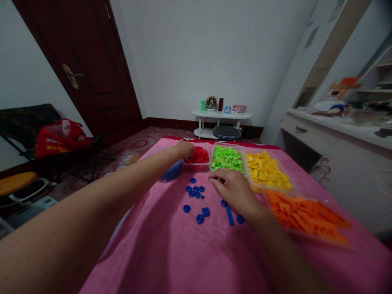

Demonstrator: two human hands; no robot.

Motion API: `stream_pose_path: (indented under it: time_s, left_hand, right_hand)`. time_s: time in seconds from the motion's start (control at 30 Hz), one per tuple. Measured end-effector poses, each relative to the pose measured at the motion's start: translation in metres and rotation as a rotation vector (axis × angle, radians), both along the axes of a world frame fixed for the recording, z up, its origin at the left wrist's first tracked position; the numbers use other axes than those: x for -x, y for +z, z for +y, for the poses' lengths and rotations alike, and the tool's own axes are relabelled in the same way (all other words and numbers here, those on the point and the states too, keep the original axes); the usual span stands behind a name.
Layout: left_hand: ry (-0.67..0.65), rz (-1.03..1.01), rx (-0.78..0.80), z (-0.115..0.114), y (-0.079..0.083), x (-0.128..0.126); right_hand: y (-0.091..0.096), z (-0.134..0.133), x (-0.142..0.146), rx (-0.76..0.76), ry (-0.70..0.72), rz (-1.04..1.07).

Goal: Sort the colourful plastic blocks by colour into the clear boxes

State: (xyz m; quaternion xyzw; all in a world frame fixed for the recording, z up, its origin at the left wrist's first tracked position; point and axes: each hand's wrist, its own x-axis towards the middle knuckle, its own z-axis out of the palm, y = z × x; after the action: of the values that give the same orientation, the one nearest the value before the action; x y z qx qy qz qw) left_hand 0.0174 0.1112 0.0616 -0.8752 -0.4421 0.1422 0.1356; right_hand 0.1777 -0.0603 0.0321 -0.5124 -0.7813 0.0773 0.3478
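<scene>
My left hand (185, 150) reaches over the near-left side of a clear tub of red plastic pieces (199, 155). Its fingers are curled down, and a small blue piece (190, 157) shows at their underside. A round container of blue pieces (171, 172) sits partly behind my left forearm. My right hand (231, 188) hovers just before the tub of green pieces (227, 158), its thumb and forefinger tips close together; anything between them is too small to see. On the cloth lie several blue round discs (196, 189), a blue flower-shaped piece (206, 211) and a blue toothed strip (229, 215).
A tub of yellow pieces (266, 169) and a tray of orange pieces (306, 216) stand to the right on the pink cloth (183, 253). Beyond are a low white table (222, 114), a dark door (76, 61) and a white cabinet (330, 163).
</scene>
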Motion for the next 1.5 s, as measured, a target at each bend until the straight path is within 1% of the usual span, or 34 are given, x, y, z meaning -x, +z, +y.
stream_pose_path:
  time_s: [0.1,0.17,0.3,0.4,0.5,0.57,0.73,0.87,0.9,0.97,1.03,1.1,1.2,1.27,1.3,1.33,1.4,1.47,1.5]
  left_hand:
    - [-0.023,-0.026,-0.011,-0.001,0.000,0.003]
    - [-0.040,-0.048,-0.031,0.002,0.002,0.007]
    - [-0.055,-0.174,-0.076,0.014,0.013,0.023]
    - [-0.013,-0.256,-0.079,0.023,0.026,0.044]
    - [0.063,-0.262,-0.073,0.026,0.035,0.066]
    - [0.089,-0.250,-0.045,0.027,0.036,0.081]
    - [0.110,-0.257,0.086,0.028,0.034,0.109]
    - [0.207,-0.257,0.051,0.027,0.034,0.126]
    - [0.233,-0.244,0.060,0.026,0.033,0.129]
    - [0.264,-0.220,0.145,0.021,0.030,0.132]
    - [0.269,-0.206,0.262,0.015,0.026,0.132]
    - [0.279,-0.192,0.328,0.009,0.026,0.128]
    - [0.332,-0.189,0.354,0.003,0.035,0.116]
    - [0.350,-0.272,0.354,0.004,0.045,0.105]
    - [0.347,-0.346,0.333,0.006,0.049,0.098]
    - [0.337,-0.436,0.280,0.007,0.052,0.091]
    - [0.304,-0.647,0.083,0.010,0.053,0.075]
    - [0.239,-0.841,-0.120,0.007,0.048,0.059]
    - [0.201,-0.906,-0.172,0.002,0.044,0.051]
  right_hand:
    - [0.001,-0.001,0.000,0.006,0.001,-0.014]
    - [0.000,-0.001,0.000,0.008,0.004,-0.014]
    - [-0.002,0.000,0.000,0.008,0.005,-0.018]
    - [-0.003,0.001,0.001,0.006,0.001,-0.029]
    - [-0.003,0.000,0.002,0.013,0.004,-0.036]
    - [-0.002,0.000,0.002,0.016,0.010,-0.037]
    - [-0.003,0.000,0.002,0.012,0.015,-0.043]
    - [-0.005,0.000,0.002,0.013,0.020,-0.044]
    - [-0.005,0.000,0.003,0.012,0.021,-0.045]
    - [-0.005,0.000,0.003,0.010,0.023,-0.048]
    - [-0.005,0.000,0.003,0.011,0.021,-0.052]
    - [-0.004,0.000,0.003,0.010,0.019,-0.057]
    - [-0.003,-0.001,0.002,0.006,0.021,-0.066]
    - [-0.003,-0.001,0.002,0.008,0.019,-0.070]
    - [-0.003,-0.001,0.001,0.009,0.016,-0.070]
    - [-0.003,-0.001,0.001,0.009,0.014,-0.071]
    - [-0.004,0.000,0.000,0.007,0.007,-0.072]
    - [-0.004,0.000,-0.002,0.006,-0.010,-0.075]
    - [-0.004,0.001,-0.003,0.008,-0.023,-0.080]
